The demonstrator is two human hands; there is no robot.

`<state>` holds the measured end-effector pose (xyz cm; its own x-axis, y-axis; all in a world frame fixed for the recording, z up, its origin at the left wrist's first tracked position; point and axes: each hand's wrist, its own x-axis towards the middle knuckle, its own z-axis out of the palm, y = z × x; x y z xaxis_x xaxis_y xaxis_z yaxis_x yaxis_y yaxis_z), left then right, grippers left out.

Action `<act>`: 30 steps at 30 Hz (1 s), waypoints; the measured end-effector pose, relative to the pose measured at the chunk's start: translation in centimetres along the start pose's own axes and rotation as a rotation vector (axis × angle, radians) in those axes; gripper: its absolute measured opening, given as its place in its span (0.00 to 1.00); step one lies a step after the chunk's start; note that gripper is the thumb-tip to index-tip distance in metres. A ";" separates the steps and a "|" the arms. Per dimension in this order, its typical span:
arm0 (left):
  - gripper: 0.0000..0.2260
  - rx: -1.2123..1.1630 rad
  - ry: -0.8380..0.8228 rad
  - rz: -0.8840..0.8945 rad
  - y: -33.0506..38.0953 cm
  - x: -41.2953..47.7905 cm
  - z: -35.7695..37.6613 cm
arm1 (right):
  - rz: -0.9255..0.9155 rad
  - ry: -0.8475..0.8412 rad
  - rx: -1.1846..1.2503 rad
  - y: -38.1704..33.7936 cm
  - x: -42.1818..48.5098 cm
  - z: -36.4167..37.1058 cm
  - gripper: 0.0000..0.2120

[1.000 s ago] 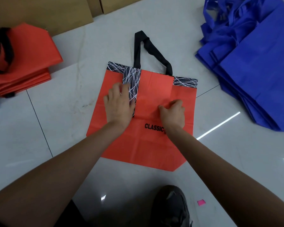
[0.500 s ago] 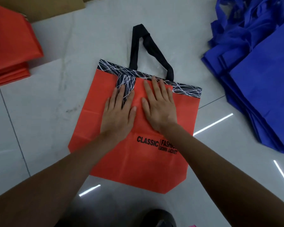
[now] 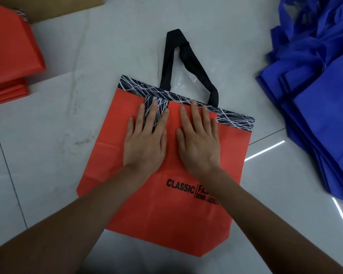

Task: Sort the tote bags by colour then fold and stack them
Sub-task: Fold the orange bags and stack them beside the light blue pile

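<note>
View from a head camera looking down at a pale, glossy tiled floor [image 3: 48,155]. In the centre an orange bag [image 3: 166,214] lies flat on the floor, its mouth pointing away from the person. A black band [image 3: 236,121] with thin white scribbled lines runs along the top edge of the bag. A black handle [image 3: 170,56] loops out from that edge and lies on the tiles beyond it, twisted near its far end. Black lettering [image 3: 180,187] on the lower half reads "CLASSIC", with more words beside it partly hidden.

Two bare arms [image 3: 91,220] reach in from the bottom of the view. The left hand [image 3: 147,143] and right hand [image 3: 198,143] lie side by side on the upper middle of the bag, palms down, thumbs close together. Their grip is released: the fingers are straight and a little spread, pressing the fabric flat and grasping nothing. The left fingers rest on a short patterned strip [image 3: 160,104] that lies folded down over the orange front. The right fingertips reach the band.

At the far left, well apart from the bag, an orange stack [image 3: 10,56] of folded bags sits on the floor, with brown cardboard [image 3: 57,6] behind it. At the right edge a loose heap of blue bags [image 3: 321,95] spreads over the floor, handles tangled at its far end
</note>
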<state>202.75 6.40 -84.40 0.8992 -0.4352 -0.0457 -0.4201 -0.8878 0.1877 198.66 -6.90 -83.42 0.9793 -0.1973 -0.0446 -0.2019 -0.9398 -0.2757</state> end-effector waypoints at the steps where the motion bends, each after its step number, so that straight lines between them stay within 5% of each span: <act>1: 0.22 -0.002 0.002 0.001 0.0 0.0 0.1 | 0.030 0.009 0.007 -0.4 -0.6 0.0 0.26; 16: 0.22 -0.141 -0.020 -0.014 -0.5 -1.2 -1.2 | 0.081 0.064 -0.045 -1.0 -2.5 1.2 0.26; 30: 0.25 0.031 -0.069 -0.092 -1.0 -6.0 0.1 | -0.003 -0.012 -0.150 -0.7 -6.0 1.6 0.25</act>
<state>197.75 9.87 -84.37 0.9241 -0.3598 -0.1289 -0.3407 -0.9283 0.1491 192.93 -4.58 -84.47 0.9799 -0.1916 -0.0555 -0.1974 -0.9717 -0.1296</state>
